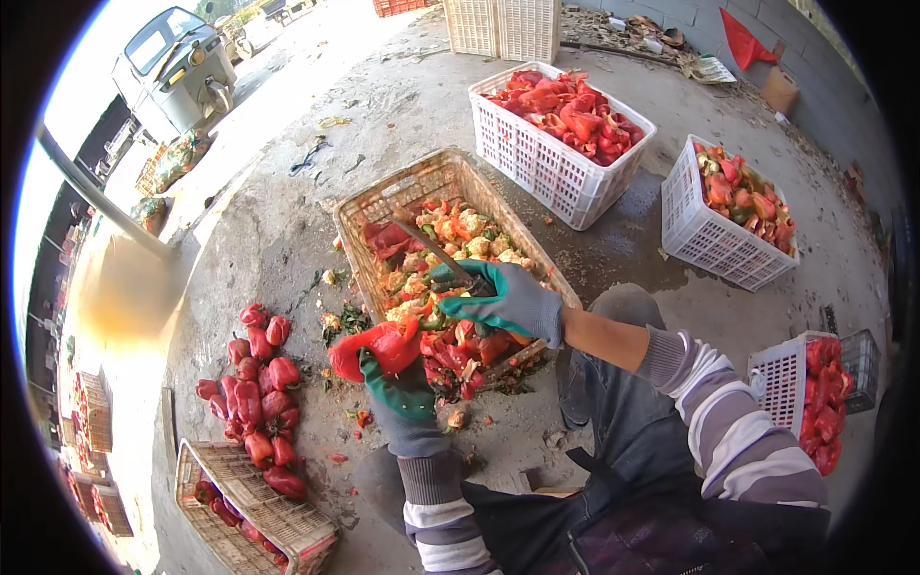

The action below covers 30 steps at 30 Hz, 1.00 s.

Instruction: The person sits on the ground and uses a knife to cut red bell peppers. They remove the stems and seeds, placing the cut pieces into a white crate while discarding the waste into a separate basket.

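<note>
My left hand (402,402), in a grey and green work glove, is closed around a large red bell pepper (377,351) at the near left corner of a dirty plastic crate (359,251). My right hand (503,298), gloved the same way, grips a knife (435,248) by its dark handle, the blade slanting up and away to the left. It is just beside the pepper's green stem end. Below both hands, the crate holds pepper cores with seeds (478,244) and torn red pepper pieces (460,352).
Whole red peppers (248,395) lie on the concrete at left, by a tipped crate (251,503). White crates of cut peppers stand ahead (560,172) and to the right (726,237). Another crate of red peppers (783,381) is at far right. A three-wheeled vehicle (172,79) is parked beyond.
</note>
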### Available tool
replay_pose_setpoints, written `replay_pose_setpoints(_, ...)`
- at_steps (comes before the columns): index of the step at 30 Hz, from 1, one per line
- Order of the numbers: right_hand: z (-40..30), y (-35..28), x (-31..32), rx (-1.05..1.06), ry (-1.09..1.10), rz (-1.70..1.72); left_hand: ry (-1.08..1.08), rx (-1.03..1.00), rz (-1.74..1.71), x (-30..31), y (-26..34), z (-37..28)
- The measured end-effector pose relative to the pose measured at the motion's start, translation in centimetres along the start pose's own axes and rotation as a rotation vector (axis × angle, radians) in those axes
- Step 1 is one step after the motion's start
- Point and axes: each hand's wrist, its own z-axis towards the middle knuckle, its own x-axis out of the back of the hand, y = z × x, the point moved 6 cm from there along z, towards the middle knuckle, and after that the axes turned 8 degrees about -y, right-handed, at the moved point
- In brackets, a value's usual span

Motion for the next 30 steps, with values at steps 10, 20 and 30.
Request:
replay_pose_setpoints(10,-1.3,-1.2,-3.1,0.386,0.198,-0.972,-0.036,-0.017,-0.003,-1.1,1.0,-1.1)
replay_pose_setpoints(20,0.4,2.0,0.6,-0.039,-0.026,-0.107,0.041,-0.009,0.489,-0.6,1.0,-0.2)
replay_pose_setpoints(30,-0.3,2.4,2.5,-0.264,-0.139,0.151,-0.082,0.163,0.650,-2.1,0.1,-0.4)
